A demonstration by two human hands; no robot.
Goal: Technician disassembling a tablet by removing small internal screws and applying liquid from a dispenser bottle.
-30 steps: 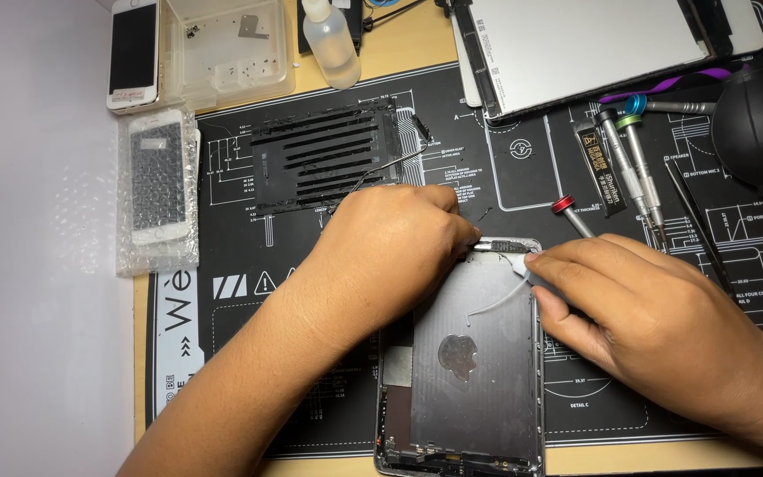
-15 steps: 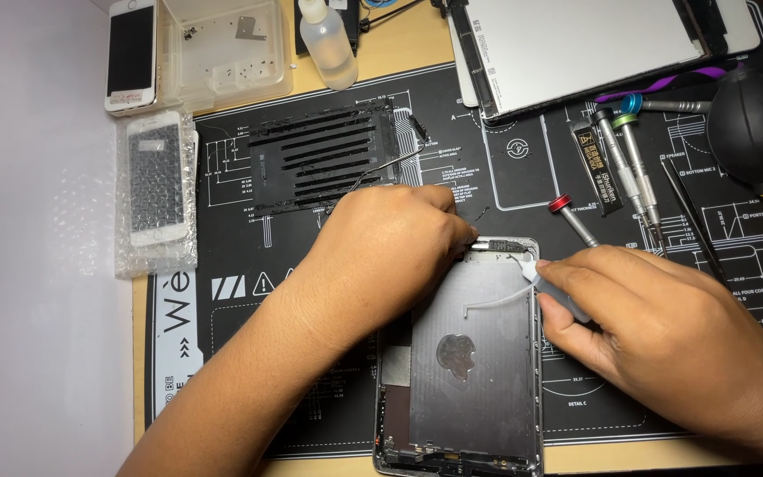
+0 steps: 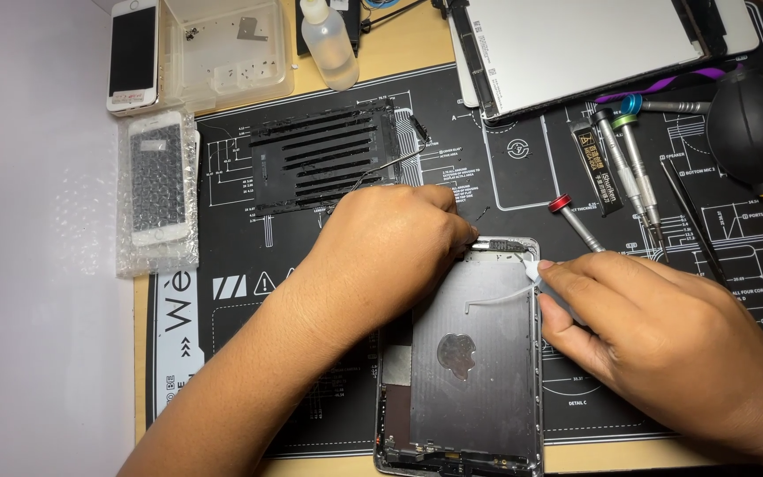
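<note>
Head view, looking down: my left hand (image 3: 390, 252) lies curled over the top left corner of the tablet shell (image 3: 465, 362). Its fingertips are tucked under the palm, so I cannot tell what they grip, if anything. My right hand (image 3: 655, 336) sits at the shell's right edge, fingers pinched narrow on the end of a thin white strip (image 3: 501, 296) that runs leftward across the bare metal back. The pinch point itself is small and hard to read.

The shell lies on the black work mat (image 3: 523, 168), directly under and between both hands; its bottom edge is cut off by the frame. My right wrist is cut off at the lower right.

Just beyond the right fingers: a red-capped screwdriver (image 3: 576, 223), then more drivers (image 3: 624, 168) and a black dust blower (image 3: 752, 132) farther right. Beyond the left fingers lies a black slotted panel (image 3: 324, 159). Far left of it, a bubble-wrapped phone (image 3: 156, 181), a white phone (image 3: 134, 53) and a clear parts tray (image 3: 222, 49). A white-backed screen panel (image 3: 576, 44) is cut off at the top edge.

Open mat shows left of my left forearm; the desk (image 3: 417, 40) edge shows at top.
</note>
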